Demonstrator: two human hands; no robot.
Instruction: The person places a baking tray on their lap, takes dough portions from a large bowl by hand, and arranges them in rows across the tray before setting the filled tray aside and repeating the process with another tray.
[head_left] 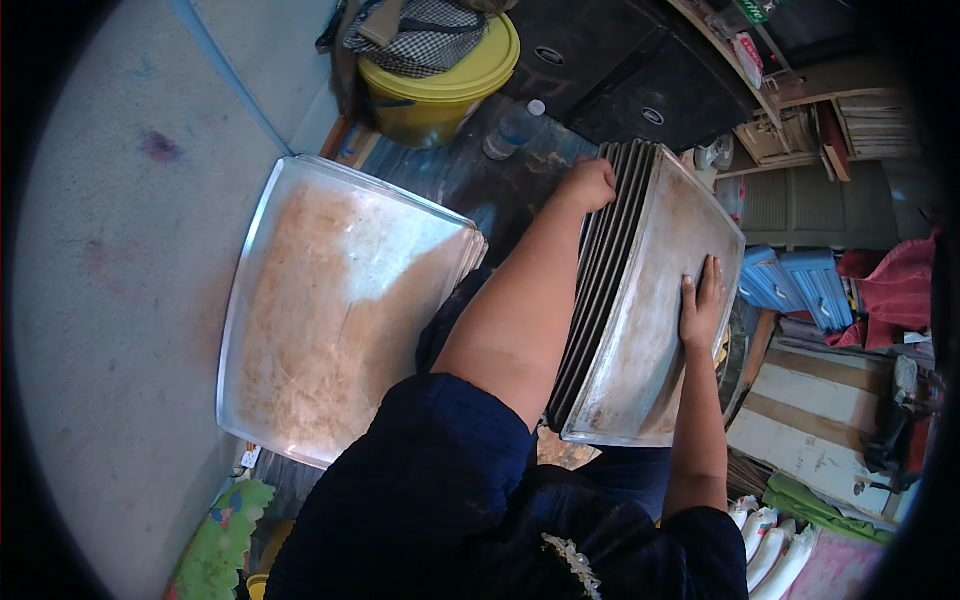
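A thick stack of metal baking trays (665, 215) stands tilted on edge in front of me, their rims lined up on the left side. My left hand (588, 185) is closed at the far left corner of the stack, its fingers curled on the tray edges. Flat against the face of the outermost tray lies my right hand (703, 308), fingers stretched out. To the left, a second group of baking trays (330, 310), brown-stained and scratched, leans near the pale wall. My left forearm passes between the two groups.
A yellow lidded bucket (440, 90) with a checked cloth bag on it stands at the back, beside a plastic bottle (513, 130). Dark cabinets or speakers (600, 70) stand behind. Blue plastic containers (795, 285) and red cloth (900, 285) are at the right. A pale wall (130, 300) borders the left.
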